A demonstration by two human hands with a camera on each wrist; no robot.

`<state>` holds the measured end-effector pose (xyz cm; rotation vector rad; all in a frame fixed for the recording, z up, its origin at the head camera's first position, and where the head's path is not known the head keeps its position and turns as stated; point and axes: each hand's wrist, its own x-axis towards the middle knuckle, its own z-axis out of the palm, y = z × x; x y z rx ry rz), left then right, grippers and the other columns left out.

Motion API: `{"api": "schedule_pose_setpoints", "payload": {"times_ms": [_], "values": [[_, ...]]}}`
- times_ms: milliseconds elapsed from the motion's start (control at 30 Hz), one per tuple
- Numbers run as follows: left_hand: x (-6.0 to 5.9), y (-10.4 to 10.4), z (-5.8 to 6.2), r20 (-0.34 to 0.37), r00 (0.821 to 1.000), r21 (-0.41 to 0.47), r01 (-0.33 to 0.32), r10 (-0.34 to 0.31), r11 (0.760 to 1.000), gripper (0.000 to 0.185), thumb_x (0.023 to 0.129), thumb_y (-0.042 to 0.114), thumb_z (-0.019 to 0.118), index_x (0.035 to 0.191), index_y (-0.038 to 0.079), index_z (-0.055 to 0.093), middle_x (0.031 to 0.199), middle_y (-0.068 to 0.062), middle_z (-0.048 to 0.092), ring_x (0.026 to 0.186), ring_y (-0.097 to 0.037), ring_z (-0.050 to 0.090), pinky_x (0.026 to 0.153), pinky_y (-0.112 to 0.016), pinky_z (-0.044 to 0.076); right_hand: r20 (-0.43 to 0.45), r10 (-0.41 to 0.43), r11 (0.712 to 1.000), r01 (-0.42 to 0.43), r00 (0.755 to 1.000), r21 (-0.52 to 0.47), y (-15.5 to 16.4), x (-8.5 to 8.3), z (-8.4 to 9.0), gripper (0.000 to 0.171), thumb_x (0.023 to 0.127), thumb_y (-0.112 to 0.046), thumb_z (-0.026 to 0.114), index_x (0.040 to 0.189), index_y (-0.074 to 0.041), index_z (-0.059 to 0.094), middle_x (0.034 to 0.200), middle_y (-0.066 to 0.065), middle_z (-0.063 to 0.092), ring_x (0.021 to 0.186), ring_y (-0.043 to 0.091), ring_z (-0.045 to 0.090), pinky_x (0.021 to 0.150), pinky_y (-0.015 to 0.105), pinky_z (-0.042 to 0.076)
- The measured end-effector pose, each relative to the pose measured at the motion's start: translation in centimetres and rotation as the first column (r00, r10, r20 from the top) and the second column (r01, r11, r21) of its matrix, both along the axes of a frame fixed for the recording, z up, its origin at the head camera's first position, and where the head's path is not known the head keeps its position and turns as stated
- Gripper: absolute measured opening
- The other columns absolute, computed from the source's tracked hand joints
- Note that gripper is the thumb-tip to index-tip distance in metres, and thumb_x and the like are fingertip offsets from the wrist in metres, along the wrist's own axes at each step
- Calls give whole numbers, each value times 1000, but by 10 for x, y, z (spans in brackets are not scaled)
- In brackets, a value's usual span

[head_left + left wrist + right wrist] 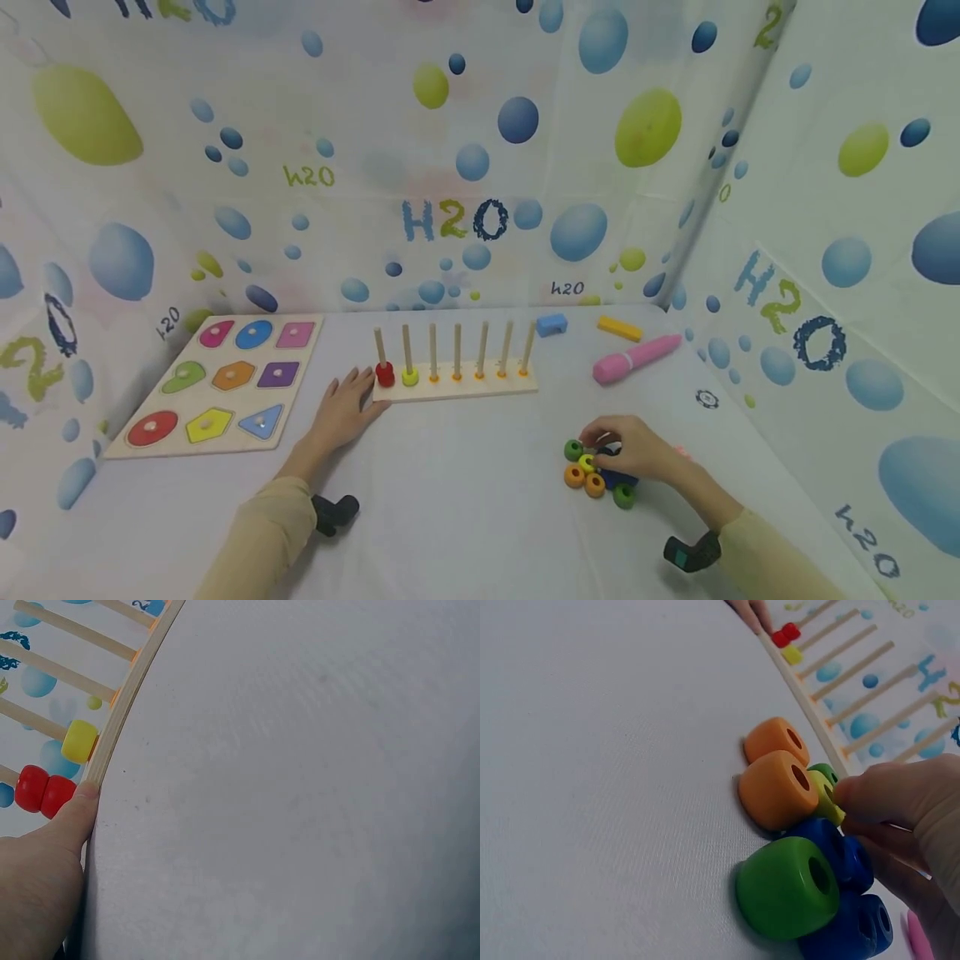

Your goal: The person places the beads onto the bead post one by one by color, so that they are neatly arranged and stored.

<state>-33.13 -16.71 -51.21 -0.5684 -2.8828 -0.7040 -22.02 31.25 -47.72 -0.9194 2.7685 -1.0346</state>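
- Steadying the peg board [457, 385], the left hand [341, 412] lies flat with straight fingers, the thumb [79, 810] touching the board's near corner beside the red beads [385, 374]; it grips nothing.
- The right hand [637, 450] curls down over the bead cluster [596, 475], well apart from the board, fingertips [870, 796] pinching the yellow-green bead [829, 801].
- Risk, as I judge: lifting this bead may push the orange beads [780, 787] and green bead [787, 889] touching it, and they roll away.
- If the flat hand slips, the board can shift.
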Motion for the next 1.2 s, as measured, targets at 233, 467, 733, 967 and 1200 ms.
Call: {"api": "schedule_pose_setpoints", "payload": {"times_ms": [233, 467, 733, 967, 1200], "values": [[-1, 1, -3, -5, 1000, -9, -13, 13, 1000, 71, 90, 42, 61, 140, -4, 40, 144, -23, 38, 137, -42, 23, 110, -60, 8, 24, 54, 998, -55, 998, 25, 3, 2, -5, 29, 83, -10, 70, 112, -12, 64, 105, -5, 66, 97, 10, 62, 87, 29, 52], [0, 3, -1, 0, 1000, -10, -15, 15, 1000, 71, 90, 41, 61, 140, -4, 40, 145, -23, 37, 137, -42, 22, 110, -60, 8, 78, 9, 1000, -10, 997, 9, 5, 2, -3, 27, 87, -15, 67, 114, -14, 65, 107, -8, 67, 100, 9, 62, 89, 30, 51], [3, 2, 2, 0, 1000, -5, -20, 20, 1000, 70, 90, 41, 61, 139, -5, 40, 145, -23, 37, 136, -43, 23, 110, -61, 9, -6, -104, 988, 103, 995, -117, -10, -13, 28, 26, 88, -8, 66, 114, -7, 64, 108, 0, 67, 100, 14, 63, 89, 33, 51], [3, -1, -1, 10, 1000, -7, -28, 28, 1000, 70, 91, 42, 60, 140, -3, 40, 145, -22, 37, 137, -42, 22, 110, -60, 8, -141, -133, 958, 91, 981, -270, -70, -34, 76, 25, 86, 6, 63, 111, 8, 61, 108, 19, 66, 99, 31, 64, 84, 36, 54], [0, 1, -3, 2, 1000, -9, -24, 24, 1000, 71, 90, 43, 60, 141, -2, 39, 146, -21, 37, 137, -41, 22, 110, -60, 8, -245, -107, 934, 14, 964, -357, -122, -80, 87, 26, 84, 6, 66, 110, 6, 62, 106, 17, 67, 95, 25, 66, 81, 27, 54]]}}
